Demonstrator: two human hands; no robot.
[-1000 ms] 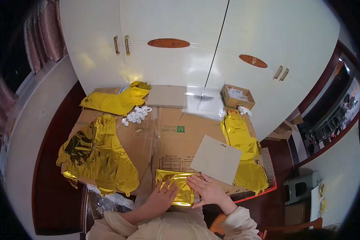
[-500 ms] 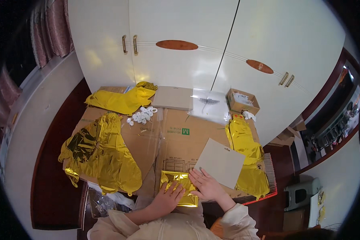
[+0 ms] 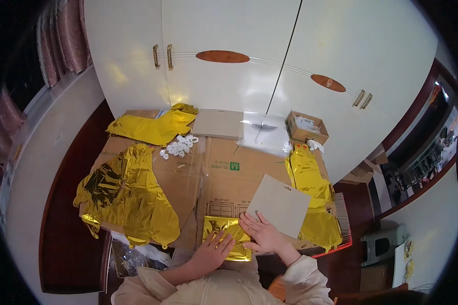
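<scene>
A gold foil balloon (image 3: 221, 223), folded into a flat rectangle, lies at the near edge of the cardboard-covered table in front of me. My left hand (image 3: 212, 252) rests flat on its left part, fingers stretched out. On its right edge lies my right hand (image 3: 263, 235), fingers spread, partly over a grey-beige card (image 3: 282, 206) with a hang slot. Both palms hide parts of the foil. Larger flat gold foil balloons are spread at the left (image 3: 142, 198), the far left (image 3: 152, 128) and along the right side (image 3: 310, 178).
White rings (image 3: 177, 148) lie heaped beyond the left balloon. At the back are a stack of cards (image 3: 218, 124), clear plastic sleeves (image 3: 266, 136) and a small cardboard box (image 3: 307, 127) with white items. More cards (image 3: 342, 216) stand in a red tray at the right. A white cabinet (image 3: 229, 84) rises behind.
Both hands stay on the folded foil balloon, with only a slight shift of the fingers. The whole view has moved a little; the other things keep their places.
</scene>
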